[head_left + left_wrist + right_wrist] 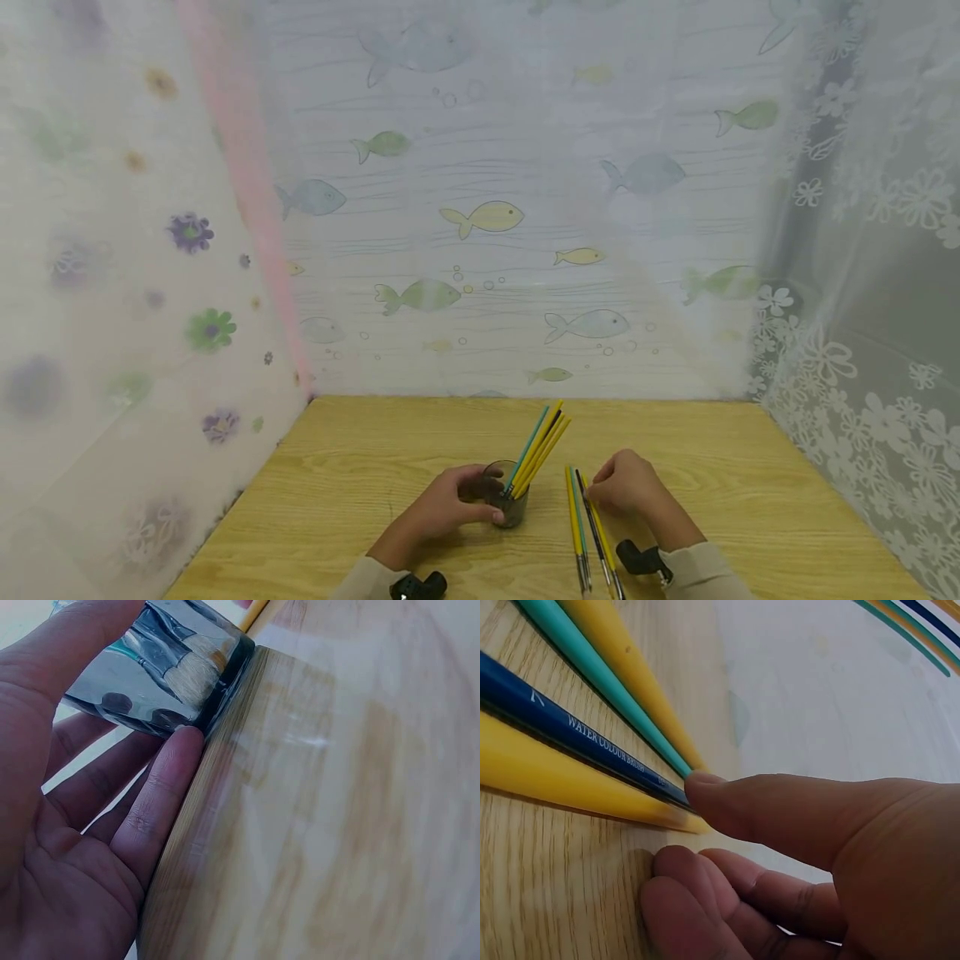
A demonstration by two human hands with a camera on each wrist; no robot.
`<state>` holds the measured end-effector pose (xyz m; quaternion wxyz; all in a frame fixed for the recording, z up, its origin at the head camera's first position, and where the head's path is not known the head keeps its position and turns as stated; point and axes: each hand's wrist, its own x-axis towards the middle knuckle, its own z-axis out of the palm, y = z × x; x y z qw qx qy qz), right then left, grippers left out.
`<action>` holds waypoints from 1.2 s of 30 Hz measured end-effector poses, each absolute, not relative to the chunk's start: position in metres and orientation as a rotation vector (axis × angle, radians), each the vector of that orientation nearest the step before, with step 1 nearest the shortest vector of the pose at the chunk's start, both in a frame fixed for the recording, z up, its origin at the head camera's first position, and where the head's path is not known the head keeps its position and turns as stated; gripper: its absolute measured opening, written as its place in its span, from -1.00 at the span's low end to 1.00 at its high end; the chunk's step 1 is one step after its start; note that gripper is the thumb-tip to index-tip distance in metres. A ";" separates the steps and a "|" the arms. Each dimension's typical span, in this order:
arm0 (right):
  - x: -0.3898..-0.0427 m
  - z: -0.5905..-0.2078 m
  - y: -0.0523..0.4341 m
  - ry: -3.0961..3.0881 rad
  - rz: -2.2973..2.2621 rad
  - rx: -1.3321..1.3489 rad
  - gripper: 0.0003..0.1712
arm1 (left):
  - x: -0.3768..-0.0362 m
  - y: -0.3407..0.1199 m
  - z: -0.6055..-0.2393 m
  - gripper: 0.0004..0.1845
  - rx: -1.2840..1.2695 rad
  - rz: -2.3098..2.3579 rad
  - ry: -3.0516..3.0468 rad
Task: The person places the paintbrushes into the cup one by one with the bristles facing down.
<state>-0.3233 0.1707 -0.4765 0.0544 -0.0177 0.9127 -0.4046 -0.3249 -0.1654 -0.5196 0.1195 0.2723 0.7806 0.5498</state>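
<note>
The left hand point(450, 504) comes in from the lower left and curves round a clear glass cup point(513, 512) on the wood-grain table point(300, 517), thumb on the near side, fingers on the far side. Inside stand paintbrushes point(540, 454), bristles down, handles leaning right. The right hand point(633, 483) bends inward at the wrist, its thumb across the handle ends of a dark blue watercolour brush point(577, 727) and a yellow brush point(570, 776) lying on the table; its bent fingers are parted from the thumb, gripping nothing, though contact is unclear.
</note>
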 end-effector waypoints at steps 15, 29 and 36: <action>-0.318 -0.477 0.163 2.811 -1.178 -0.090 -0.86 | -0.324 -0.165 -0.517 -0.33 0.803 1.595 2.292; -0.316 -0.479 0.158 2.808 -1.204 -0.090 -0.87 | -0.324 -0.165 -0.519 -0.36 0.786 1.592 2.307; -0.317 -0.480 0.160 2.785 -1.230 -0.104 -0.90 | -0.321 -0.164 -0.517 -0.37 0.771 1.587 2.314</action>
